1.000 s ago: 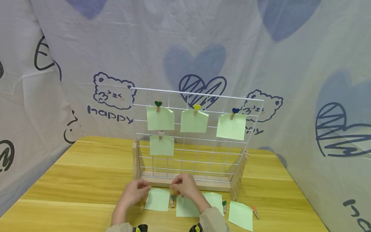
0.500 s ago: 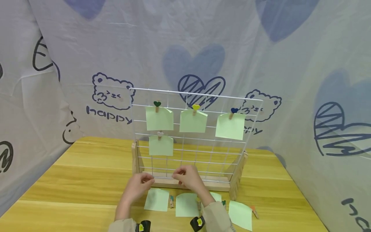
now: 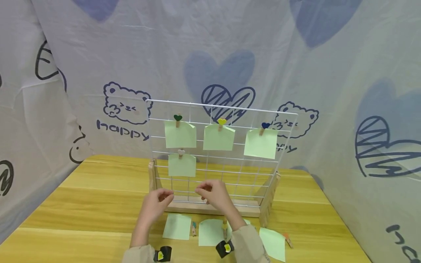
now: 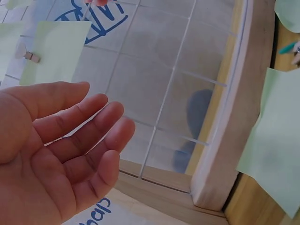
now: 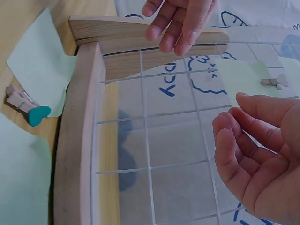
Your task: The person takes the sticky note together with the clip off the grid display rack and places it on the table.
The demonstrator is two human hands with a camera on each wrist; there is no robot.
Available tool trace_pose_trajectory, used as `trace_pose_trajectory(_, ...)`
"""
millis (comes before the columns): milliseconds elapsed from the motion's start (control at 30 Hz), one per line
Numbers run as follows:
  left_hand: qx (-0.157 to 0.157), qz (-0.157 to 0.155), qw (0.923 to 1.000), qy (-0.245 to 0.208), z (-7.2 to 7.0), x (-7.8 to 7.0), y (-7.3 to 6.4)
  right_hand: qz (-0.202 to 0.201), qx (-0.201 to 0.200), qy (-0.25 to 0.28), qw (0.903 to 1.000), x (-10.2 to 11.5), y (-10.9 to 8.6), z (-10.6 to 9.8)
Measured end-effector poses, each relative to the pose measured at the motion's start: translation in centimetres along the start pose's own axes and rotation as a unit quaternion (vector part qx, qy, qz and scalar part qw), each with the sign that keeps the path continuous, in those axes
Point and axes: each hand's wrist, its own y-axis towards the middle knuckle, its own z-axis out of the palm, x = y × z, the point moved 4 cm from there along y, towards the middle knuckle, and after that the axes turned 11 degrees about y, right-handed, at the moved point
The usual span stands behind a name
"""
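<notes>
In the head view my left hand hovers before the lower left of a white wire grid, fingers loosely bent and holding nothing. My right hand is to its right, also before the lower grid; the right wrist view shows its fingers loosely curled around nothing. Three pale green notes hang in the upper row under heart clothespins: green, yellow and dark blue. Below the left one, a white heart clothespin holds a smaller-looking green note, just above my left hand.
Several green notes lie along the front of the wooden table, one partly hidden by my right arm. Among them are a teal heart clothespin, a yellow one and an orange one. A wooden base supports the grid.
Both hands have risen from beside the table notes to in front of the lower grid. The hanging notes have stayed where they were.
</notes>
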Motion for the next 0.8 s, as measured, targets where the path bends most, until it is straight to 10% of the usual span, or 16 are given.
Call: trace_pose_trajectory(800, -0.038, 0.005, 0.9992, -0.012, -1.6, -2.4, 0.7, -0.073, -0.029, -0.007, 0.9969, 4.4, 1.0, -0.5)
